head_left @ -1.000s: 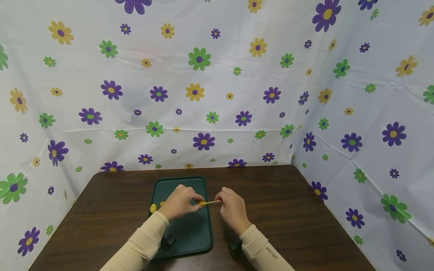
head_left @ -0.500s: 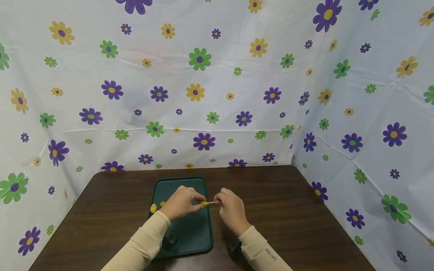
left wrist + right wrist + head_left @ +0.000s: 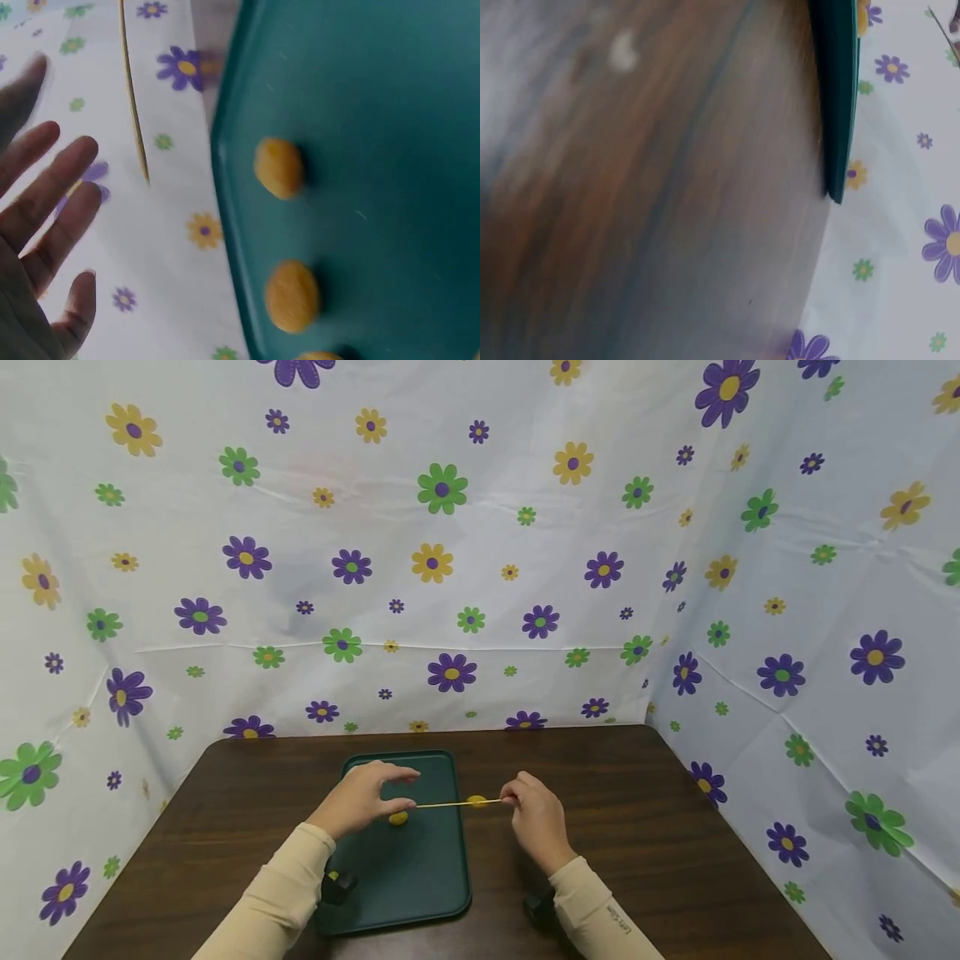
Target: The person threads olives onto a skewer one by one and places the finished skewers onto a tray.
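Observation:
My right hand (image 3: 538, 818) pinches a thin wooden skewer (image 3: 442, 805) by one end, over the tray's right side in the head view. A rounded orange-yellow piece (image 3: 477, 800) sits on the skewer close to the right fingers. My left hand (image 3: 363, 795) is at the far end of the skewer, thumb and fingers apart. In the left wrist view, the left hand (image 3: 52, 217) has its fingers spread and holds nothing, with the bare skewer tip (image 3: 142, 161) beside it. Similar orange pieces (image 3: 279, 168) lie on the green tray (image 3: 390, 135).
The dark green tray (image 3: 405, 893) rests on a brown wooden table (image 3: 645, 868), left of its middle. Another orange piece (image 3: 398, 818) shows under the left hand. Flower-printed white cloth (image 3: 480, 610) hangs behind and along the sides.
My left hand has let go of the orange piece and drawn back to the left, its fingers parting. The right hand has shifted right with the skewer and the piece on it.

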